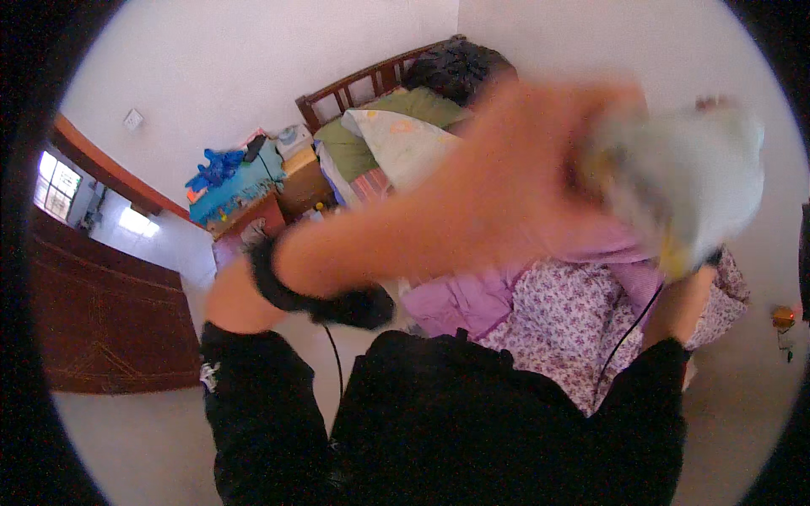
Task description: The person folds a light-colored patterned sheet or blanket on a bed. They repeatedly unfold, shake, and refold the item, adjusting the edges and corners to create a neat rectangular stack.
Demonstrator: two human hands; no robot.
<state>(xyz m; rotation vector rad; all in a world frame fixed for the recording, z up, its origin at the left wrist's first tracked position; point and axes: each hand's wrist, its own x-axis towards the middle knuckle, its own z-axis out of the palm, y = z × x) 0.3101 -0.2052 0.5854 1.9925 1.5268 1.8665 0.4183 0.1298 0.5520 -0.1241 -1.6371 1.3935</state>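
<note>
My left hand, blurred and with a black band on its wrist, reaches across to the right and grips a bunched pale cloth with yellow and grey patches. Behind that cloth, most of my right hand is hidden; only what look like fingertips show above it, and the forearm rises from below. Whether the right hand grips the cloth cannot be made out. Under both arms lies a purple sheet and a white bedspread with small purple flowers on a bed.
Toward the wooden headboard are a green pillow, a pale printed cover and a dark ruffled heap. Left of the bed, a cabinet bears a turquoise cloth and a blue bag. A brown door stands at left.
</note>
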